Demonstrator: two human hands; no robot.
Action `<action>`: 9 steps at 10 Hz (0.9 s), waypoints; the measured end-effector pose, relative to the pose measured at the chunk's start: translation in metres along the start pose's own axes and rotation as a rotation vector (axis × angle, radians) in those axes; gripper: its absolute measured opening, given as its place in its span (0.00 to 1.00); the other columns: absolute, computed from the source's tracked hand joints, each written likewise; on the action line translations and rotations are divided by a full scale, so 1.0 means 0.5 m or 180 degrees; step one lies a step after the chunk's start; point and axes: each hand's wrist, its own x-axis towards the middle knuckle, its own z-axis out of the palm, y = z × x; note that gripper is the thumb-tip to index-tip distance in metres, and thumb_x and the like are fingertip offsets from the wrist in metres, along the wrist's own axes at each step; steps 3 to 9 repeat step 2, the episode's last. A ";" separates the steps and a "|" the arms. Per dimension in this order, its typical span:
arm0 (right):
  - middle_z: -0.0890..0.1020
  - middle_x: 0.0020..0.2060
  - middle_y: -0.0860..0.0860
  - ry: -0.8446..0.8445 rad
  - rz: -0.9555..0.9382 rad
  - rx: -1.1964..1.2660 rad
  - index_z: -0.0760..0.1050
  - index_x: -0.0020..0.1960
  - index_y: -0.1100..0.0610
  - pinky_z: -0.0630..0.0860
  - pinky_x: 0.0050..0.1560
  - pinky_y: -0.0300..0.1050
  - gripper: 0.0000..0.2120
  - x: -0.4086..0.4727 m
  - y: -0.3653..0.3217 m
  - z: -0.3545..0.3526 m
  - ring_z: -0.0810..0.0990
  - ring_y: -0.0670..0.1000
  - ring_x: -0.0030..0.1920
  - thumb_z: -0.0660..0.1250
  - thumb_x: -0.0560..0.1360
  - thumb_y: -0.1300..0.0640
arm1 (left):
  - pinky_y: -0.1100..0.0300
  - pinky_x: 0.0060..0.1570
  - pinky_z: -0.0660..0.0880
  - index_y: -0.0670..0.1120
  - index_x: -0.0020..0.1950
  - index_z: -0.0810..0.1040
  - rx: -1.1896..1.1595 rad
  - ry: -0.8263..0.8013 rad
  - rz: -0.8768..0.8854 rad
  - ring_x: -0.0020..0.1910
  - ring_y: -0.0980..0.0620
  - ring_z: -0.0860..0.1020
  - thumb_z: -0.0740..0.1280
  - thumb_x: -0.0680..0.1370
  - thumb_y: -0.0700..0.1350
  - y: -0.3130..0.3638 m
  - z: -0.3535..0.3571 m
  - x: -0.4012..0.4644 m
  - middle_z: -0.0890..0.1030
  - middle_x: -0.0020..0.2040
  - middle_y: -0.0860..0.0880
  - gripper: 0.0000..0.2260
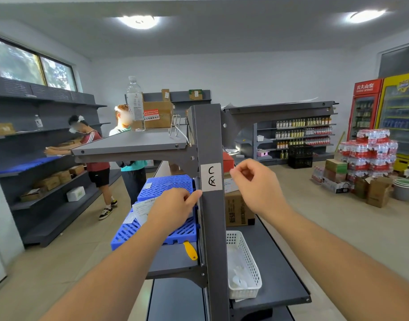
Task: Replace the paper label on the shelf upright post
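Observation:
A white paper label with black handwritten marks is stuck on the front of the dark grey upright post of the shelf. My left hand is just below and left of the label, with its thumb tip touching the label's lower left corner. My right hand hovers right of the post at label height, fingers curled with thumb and forefinger pinched together; I see nothing held in it.
Blue plastic grid mats with papers lie on the left shelf, a yellow-handled tool below them. A white mesh basket and a cardboard box sit on the right shelf. Two people stand at the left shelving. Bottled water packs are stacked far right.

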 end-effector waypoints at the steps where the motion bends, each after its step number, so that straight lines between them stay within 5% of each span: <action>1: 0.81 0.34 0.44 0.0050 -0.0260 0.0358 0.80 0.45 0.51 0.75 0.38 0.32 0.07 -0.015 -0.072 -0.042 0.77 0.39 0.35 0.67 0.81 0.55 | 0.56 0.42 0.79 0.48 0.46 0.81 -0.0716 -0.0304 -0.0025 0.38 0.53 0.80 0.57 0.84 0.61 0.023 -0.012 -0.021 0.84 0.39 0.50 0.22; 2: 0.81 0.36 0.43 0.0215 -0.0625 0.0991 0.80 0.46 0.51 0.76 0.39 0.37 0.06 -0.030 -0.166 -0.104 0.77 0.41 0.35 0.66 0.81 0.55 | 0.60 0.40 0.74 0.47 0.43 0.78 -0.1286 -0.0280 -0.0032 0.36 0.55 0.77 0.55 0.85 0.60 0.058 -0.026 -0.032 0.81 0.38 0.51 0.23; 9: 0.81 0.36 0.43 0.0215 -0.0625 0.0991 0.80 0.46 0.51 0.76 0.39 0.37 0.06 -0.030 -0.166 -0.104 0.77 0.41 0.35 0.66 0.81 0.55 | 0.60 0.40 0.74 0.47 0.43 0.78 -0.1286 -0.0280 -0.0032 0.36 0.55 0.77 0.55 0.85 0.60 0.058 -0.026 -0.032 0.81 0.38 0.51 0.23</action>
